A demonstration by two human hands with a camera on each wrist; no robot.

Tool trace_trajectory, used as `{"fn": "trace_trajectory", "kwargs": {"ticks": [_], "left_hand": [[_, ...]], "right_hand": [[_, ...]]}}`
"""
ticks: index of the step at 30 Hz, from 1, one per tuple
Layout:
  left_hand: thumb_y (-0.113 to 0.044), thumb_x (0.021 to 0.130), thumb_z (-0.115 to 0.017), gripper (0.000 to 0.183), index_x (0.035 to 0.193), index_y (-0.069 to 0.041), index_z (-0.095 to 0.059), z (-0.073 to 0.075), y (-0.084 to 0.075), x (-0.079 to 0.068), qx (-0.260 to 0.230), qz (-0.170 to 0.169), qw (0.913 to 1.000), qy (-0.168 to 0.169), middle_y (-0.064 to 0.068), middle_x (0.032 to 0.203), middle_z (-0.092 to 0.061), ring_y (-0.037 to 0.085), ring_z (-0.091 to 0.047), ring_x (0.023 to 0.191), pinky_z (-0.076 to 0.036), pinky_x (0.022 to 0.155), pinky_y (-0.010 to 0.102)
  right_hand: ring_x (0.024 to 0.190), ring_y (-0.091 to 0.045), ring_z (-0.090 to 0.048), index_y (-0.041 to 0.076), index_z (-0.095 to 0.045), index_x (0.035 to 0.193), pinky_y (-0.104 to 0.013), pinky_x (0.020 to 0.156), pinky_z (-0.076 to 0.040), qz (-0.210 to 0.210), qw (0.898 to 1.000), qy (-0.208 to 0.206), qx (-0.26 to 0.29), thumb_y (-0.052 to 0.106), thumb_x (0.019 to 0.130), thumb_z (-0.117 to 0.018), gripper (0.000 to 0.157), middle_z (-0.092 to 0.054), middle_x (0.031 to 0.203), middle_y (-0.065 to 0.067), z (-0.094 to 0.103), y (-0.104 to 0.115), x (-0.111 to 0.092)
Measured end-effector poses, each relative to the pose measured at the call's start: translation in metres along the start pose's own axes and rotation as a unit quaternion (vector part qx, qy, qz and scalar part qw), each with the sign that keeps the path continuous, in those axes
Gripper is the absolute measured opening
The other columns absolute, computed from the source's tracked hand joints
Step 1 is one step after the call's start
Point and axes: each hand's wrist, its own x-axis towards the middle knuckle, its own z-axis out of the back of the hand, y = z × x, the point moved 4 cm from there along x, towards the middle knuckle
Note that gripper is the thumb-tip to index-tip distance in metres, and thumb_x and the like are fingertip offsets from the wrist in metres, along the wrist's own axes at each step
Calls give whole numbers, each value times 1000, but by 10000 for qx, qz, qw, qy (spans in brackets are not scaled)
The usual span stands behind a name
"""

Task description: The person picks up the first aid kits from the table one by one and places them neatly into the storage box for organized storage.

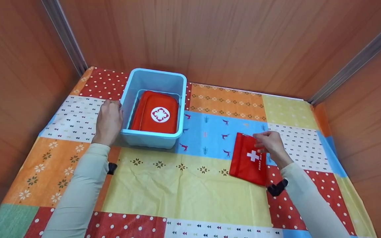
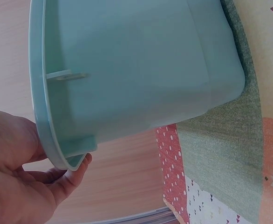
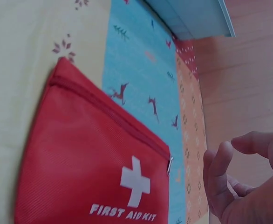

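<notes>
A light-blue plastic bin (image 1: 153, 139) stands on the cloth, left of centre. Inside lies a red zippered first aid case (image 1: 141, 114) with a white round emblem. My left hand (image 1: 109, 119) grips the bin's left rim; the left wrist view shows the fingers (image 2: 73, 181) curled under the lip (image 2: 42, 116). To the right, a flat red first aid pouch (image 1: 245, 162) with a white cross lies on the cloth. Over its upper right corner is my right hand (image 1: 271, 144), fingers bent. In the right wrist view a small gap separates thumb and forefinger, with nothing between them.
A patchwork-patterned cloth (image 1: 184, 188) covers the table. Wood-grain panels (image 1: 230, 39) enclose the back and both sides, with metal strips (image 1: 65, 36) at the corners. The bin stands near the back panel.
</notes>
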Motion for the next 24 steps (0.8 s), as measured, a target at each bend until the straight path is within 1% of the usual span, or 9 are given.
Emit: {"fn": "trace_trajectory", "kwargs": {"ticks": [3, 6, 8, 13, 15, 19, 22, 24], "left_hand": [[-13, 96, -62, 34, 121, 9, -58, 0, 0, -1, 145, -68, 9999, -63, 27, 115, -57, 42, -53, 118, -43, 102, 59], [-14, 95, -62, 35, 121, 8, -58, 0, 0, -1, 286, -108, 9995, -116, 27, 116, -57, 41, -52, 117, -43, 101, 59], [-15, 95, -63, 35, 122, 8, -58, 0, 0, -1, 363, -118, 9992, -132, 27, 117, -57, 41, -51, 118, -43, 101, 60], [-14, 95, -63, 35, 122, 8, -57, 0, 0, -1, 256, -95, 9995, -133, 27, 116, -57, 41, -51, 119, -43, 102, 60], [-13, 95, -63, 35, 122, 8, -57, 0, -1, -1, 221, -72, 9997, -126, 27, 116, -57, 41, -51, 119, -43, 102, 60], [-12, 95, -63, 35, 122, 10, -57, 0, -1, -1, -30, -32, 9999, -107, 27, 116, -56, 41, -52, 120, -44, 102, 59], [-10, 95, -62, 34, 121, 11, -58, 0, -1, -1, -176, -15, 9998, -98, 27, 114, -56, 42, -53, 119, -45, 102, 58], [-11, 95, -62, 33, 121, 10, -58, 0, -1, -1, -172, 3, 9998, -76, 27, 113, -56, 42, -53, 118, -45, 101, 58]], "right_hand": [[91, -22, -66, 1, -46, 129, -29, 75, -58, -131, 9999, -40, -41, 30, 96, -60, 46, -55, 126, -20, 4, -9, 0], [88, -20, -65, 1, -46, 127, -27, 72, -58, -221, 9997, -103, -32, 30, 96, -60, 45, -56, 121, -16, 9, -16, 0], [86, -19, -64, 2, -46, 126, -28, 73, -58, -287, 9995, -110, 17, 31, 96, -61, 44, -57, 118, -14, 11, -20, 0], [89, -23, -65, 4, -47, 119, -32, 78, -59, -394, 9990, -28, 184, 31, 95, -62, 39, -60, 112, -13, 15, -32, -1], [87, -24, -67, 5, -46, 118, -33, 78, -59, -437, 9988, -5, 206, 32, 95, -62, 38, -62, 109, -13, 16, -37, -2], [82, -25, -69, 6, -47, 116, -36, 79, -59, -523, 9984, 25, 221, 33, 95, -62, 38, -67, 102, -13, 19, -46, -3], [82, -24, -69, 5, -48, 117, -35, 78, -59, -536, 9983, 31, 238, 31, 95, -62, 38, -67, 103, -14, 19, -52, -2], [84, -24, -68, 4, -47, 117, -33, 77, -58, -563, 9981, -11, 231, 30, 95, -62, 37, -65, 105, -13, 18, -55, -1]]}}
